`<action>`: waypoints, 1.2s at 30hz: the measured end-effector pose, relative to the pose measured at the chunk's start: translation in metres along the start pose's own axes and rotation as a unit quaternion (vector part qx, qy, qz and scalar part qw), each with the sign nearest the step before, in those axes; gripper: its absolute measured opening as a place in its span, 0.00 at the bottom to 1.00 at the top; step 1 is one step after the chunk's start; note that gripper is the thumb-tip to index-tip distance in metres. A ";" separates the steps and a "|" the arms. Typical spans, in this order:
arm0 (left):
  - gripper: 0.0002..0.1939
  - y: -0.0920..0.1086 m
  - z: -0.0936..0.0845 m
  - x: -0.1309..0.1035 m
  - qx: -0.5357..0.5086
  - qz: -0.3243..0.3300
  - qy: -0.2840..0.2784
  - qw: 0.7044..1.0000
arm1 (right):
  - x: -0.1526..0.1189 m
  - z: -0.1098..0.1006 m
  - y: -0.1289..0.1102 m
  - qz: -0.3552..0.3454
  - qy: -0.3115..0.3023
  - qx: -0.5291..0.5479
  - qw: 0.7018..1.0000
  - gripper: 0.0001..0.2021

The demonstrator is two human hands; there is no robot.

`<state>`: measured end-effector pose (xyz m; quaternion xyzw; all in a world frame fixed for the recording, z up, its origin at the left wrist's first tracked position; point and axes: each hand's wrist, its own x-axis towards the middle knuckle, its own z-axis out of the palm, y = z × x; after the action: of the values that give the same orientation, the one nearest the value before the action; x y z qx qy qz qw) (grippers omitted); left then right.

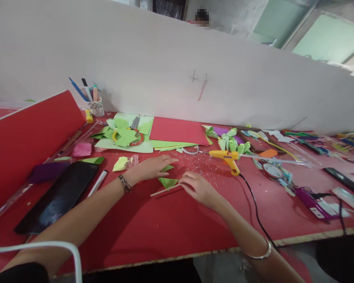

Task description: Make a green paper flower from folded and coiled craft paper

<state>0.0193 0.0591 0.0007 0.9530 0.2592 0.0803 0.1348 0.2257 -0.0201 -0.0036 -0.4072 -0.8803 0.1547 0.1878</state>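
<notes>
My left hand reaches over the red table with its fingers stretched out, above a green paper piece. Pinched in the fingers of my right hand is a thin pale stick, which points left, low over the table. A second green folded paper lies just behind the stick, between the two hands. To the right of my hands rests a yellow glue gun with a clear glue stick in its back and a black cord.
Behind my hands lie green cut papers with scissors, and red sheets. Rolled green paper pieces sit behind the glue gun. A black phone-like slab is at left, a purple power strip at right. A person's head shows beyond the partition.
</notes>
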 end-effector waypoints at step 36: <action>0.13 0.043 0.028 -0.041 0.014 -0.087 0.068 0.994 | 0.016 0.020 -0.005 -0.062 -0.043 -0.050 0.996 0.09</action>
<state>0.0106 -0.0035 -0.0168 0.9208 0.3512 0.1289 0.1103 0.2034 -0.0130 -0.0160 -0.3541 -0.9176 0.1156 0.1387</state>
